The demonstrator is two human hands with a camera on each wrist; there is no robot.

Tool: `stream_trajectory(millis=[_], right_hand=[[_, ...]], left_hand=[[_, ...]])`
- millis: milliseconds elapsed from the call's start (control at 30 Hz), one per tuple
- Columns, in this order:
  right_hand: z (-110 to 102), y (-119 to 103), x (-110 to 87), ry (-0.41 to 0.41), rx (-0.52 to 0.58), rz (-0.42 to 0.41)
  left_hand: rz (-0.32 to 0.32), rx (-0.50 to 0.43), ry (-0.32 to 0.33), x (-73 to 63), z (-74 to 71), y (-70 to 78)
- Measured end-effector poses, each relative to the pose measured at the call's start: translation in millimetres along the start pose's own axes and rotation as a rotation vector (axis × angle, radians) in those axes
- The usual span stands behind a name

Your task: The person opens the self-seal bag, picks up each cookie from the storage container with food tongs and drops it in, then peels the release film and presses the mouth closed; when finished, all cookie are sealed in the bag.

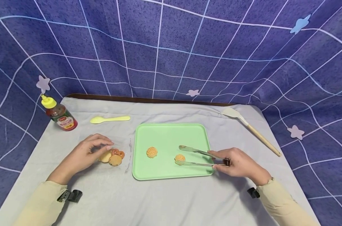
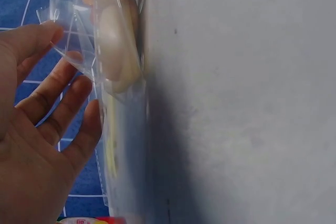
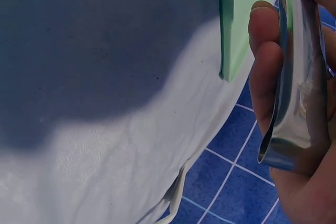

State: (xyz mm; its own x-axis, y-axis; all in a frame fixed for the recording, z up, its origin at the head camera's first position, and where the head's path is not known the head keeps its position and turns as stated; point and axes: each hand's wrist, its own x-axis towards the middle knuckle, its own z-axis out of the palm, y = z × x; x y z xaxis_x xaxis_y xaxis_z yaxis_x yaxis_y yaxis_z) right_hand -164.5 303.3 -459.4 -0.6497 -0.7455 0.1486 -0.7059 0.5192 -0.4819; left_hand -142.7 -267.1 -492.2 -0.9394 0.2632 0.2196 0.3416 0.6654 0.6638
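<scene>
My left hand pinches the edge of a clear plastic bag between thumb and finger, its other fingers spread. Inside the bag lie several cookies, some round and some ring-shaped. My right hand holds metal tongs over the right part of a green tray. The tongs' arms stand apart; the nearer tip overlaps a swirl cookie on the tray, and the farther tip is above and beyond it. A second swirl cookie lies on the tray's left half.
At the back left stands a squeeze bottle with a yellow cap. A yellow spoon lies behind the bag. To the right is a spatula with a wooden handle. A grey-white cloth covers the table, and a blue curtain hangs behind.
</scene>
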Motion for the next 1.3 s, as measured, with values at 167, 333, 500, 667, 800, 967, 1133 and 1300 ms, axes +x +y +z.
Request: stream_trajectory(millis=[167,333,500,667,800,967,1133,1300], right_hand=[[-2.2,3.1,-2.5,0.006,-0.029,0.032],[-6.3,6.0,-4.0,0.030,-0.055,0.063],[-6.7,6.9,-3.7,0.040,-0.052,0.054],[-3.3,7.0,-2.3,0.020,-0.007,0.029],[-0.3,6.5,-1.6,0.009,-0.001,0.014],[1.8,6.5,-1.5,0.007,-0.002,0.015],[2.5,6.8,-2.0,0.007,0.001,0.025],[3.2,6.8,-2.4,0.007,0.011,0.031]], left_hand=[[0.026,-0.009,0.002,-0.1,-0.6,0.2],[0.022,-0.013,0.001,-0.3,-0.6,0.4],[0.046,-0.009,0.003,-0.2,-1.1,-0.3],[0.063,-0.007,0.007,0.3,-1.0,-1.8],[0.063,-0.013,0.003,0.3,-0.6,-2.6],[0.073,-0.012,0.001,1.1,-1.1,-2.8],[0.066,-0.018,-0.002,1.4,-1.2,-1.5],[0.066,-0.016,-0.003,1.1,-1.3,-0.1]])
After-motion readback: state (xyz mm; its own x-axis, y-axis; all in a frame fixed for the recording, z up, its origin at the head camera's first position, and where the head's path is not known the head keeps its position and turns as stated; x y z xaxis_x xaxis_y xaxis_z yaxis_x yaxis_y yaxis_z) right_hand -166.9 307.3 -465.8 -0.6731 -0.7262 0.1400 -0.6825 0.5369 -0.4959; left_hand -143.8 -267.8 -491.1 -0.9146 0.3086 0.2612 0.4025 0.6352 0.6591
